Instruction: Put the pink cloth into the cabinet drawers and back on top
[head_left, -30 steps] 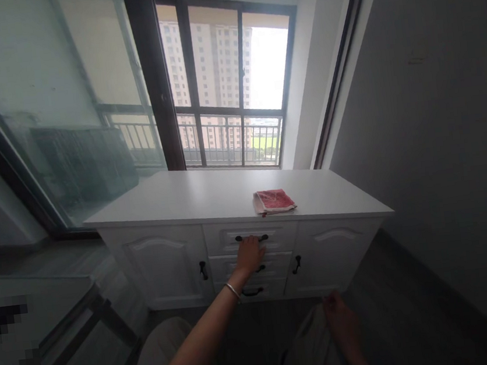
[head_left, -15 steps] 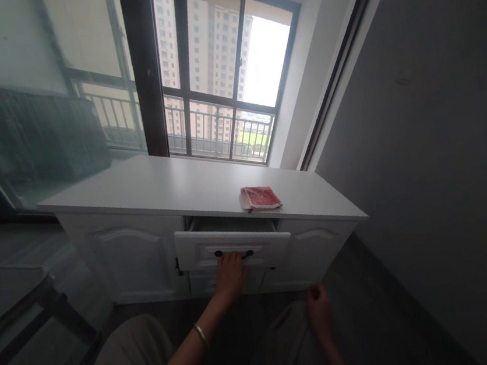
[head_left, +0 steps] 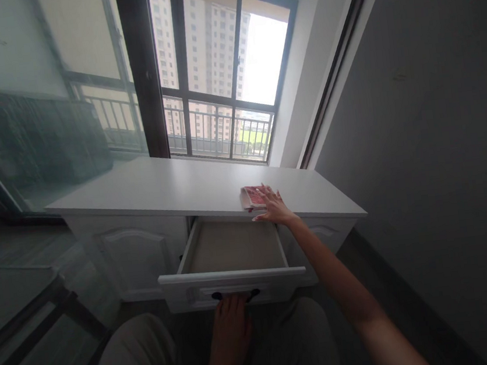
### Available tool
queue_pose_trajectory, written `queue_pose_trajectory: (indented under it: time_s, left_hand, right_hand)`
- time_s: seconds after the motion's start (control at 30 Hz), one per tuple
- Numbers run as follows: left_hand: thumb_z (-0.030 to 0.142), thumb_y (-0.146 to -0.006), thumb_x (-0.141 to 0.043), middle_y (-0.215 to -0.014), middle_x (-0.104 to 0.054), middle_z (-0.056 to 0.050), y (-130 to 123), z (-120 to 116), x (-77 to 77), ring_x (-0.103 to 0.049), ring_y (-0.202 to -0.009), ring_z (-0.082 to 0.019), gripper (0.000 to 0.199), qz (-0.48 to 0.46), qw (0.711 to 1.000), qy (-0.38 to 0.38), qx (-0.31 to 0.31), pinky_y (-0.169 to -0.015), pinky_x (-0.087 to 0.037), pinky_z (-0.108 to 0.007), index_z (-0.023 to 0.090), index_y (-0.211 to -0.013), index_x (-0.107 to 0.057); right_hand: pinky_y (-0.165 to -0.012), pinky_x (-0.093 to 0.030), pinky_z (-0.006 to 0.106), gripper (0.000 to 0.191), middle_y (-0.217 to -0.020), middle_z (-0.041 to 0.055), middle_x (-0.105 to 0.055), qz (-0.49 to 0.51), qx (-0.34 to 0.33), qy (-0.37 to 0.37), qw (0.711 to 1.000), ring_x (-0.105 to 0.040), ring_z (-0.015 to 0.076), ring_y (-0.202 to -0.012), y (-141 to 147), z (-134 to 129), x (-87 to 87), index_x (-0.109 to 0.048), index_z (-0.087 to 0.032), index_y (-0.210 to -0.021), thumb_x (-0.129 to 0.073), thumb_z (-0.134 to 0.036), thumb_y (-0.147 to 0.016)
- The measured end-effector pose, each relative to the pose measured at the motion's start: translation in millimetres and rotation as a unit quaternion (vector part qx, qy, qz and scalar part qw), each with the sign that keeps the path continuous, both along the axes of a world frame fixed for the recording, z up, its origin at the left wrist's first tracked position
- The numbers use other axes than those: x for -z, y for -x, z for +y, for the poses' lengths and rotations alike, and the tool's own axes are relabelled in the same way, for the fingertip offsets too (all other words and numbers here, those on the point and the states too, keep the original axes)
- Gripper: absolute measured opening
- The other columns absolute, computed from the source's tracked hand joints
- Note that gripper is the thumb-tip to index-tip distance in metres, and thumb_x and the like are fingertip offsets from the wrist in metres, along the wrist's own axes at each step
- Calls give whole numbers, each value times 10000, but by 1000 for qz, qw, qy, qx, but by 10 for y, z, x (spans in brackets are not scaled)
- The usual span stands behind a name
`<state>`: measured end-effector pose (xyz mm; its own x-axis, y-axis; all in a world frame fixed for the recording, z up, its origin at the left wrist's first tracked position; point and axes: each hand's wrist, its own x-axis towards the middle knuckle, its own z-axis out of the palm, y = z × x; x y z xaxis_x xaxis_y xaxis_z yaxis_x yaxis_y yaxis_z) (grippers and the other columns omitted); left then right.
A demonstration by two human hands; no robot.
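Note:
A white cabinet (head_left: 173, 181) stands in front of me with its top drawer (head_left: 233, 245) pulled far out; nothing shows inside it. My left hand (head_left: 231, 318) has its fingers hooked over the dark handle (head_left: 254, 294) on the drawer front. A folded red and white cloth (head_left: 251, 197) lies on the cabinet top near the front edge. Over the cloth's right part, my right hand (head_left: 273, 205) reaches with its fingers spread, partly covering it.
Behind the cabinet is a window (head_left: 221, 68) with a dark frame. A chair or stool (head_left: 23, 295) stands at the left. A grey wall (head_left: 430, 126) rises on the right. My knees are below the drawer.
The drawer has come much further out towards me, with my left hand on its handle. My right hand has risen from beside my knee to the cloth, its fingers now spread.

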<state>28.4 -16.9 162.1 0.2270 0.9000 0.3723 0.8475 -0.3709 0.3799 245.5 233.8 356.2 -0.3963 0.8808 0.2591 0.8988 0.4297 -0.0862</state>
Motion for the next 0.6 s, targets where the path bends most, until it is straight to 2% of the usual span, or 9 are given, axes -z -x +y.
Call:
queue_pose_trajectory:
  time_s: [0.1,0.23,0.4,0.5,0.6]
  left_hand:
    - [146,-908,-517,-1299,-710,-84,10,-83,-26,-615,-1224,-291,482,4,1000,22,9,-1091,-443,-495,252,-1353,-667]
    - [137,-901,-506,-1315,-711,-87,20,-72,-70,-614,-1250,-294,487,3,999,33,3,-1090,-453,-497,254,-1342,-676]
    - [122,-900,-514,-1334,-709,-85,38,-61,-76,-615,-1264,-291,487,-7,999,28,18,-1101,-453,-500,249,-1343,-673]
    - [133,-916,-514,-1325,-709,-90,45,-77,-125,-617,-1262,-291,467,-17,999,41,20,-1111,-447,-508,241,-1342,-673]
    - [118,-907,-516,-1331,-702,-93,58,-85,-195,-612,-1260,-290,482,-30,998,53,29,-1103,-454,-510,238,-1349,-667]
  right_hand:
    - [-1304,-46,540,1248,-1776,130,-19,-34,5,39,999,17,341,-1638,77,177,88,-162,-252,-1711,-876,-585,-743]
    - [-1308,-38,525,1267,-1770,163,-18,-56,40,83,994,-25,362,-1635,86,286,168,-138,-211,-1713,-866,-598,-752]
    - [-1295,-165,468,1180,-1736,163,-253,-56,51,76,994,-222,343,-1597,54,289,230,-195,-214,-1706,-834,-601,-792]
    - [-1246,-272,460,1045,-1665,141,-389,-61,59,47,995,-373,343,-1498,43,202,220,-285,-265,-1685,-815,-553,-831]
    - [-1195,-326,489,893,-1598,122,-455,-72,67,38,994,-425,351,-1420,47,100,175,-353,-321,-1659,-757,-530,-890]
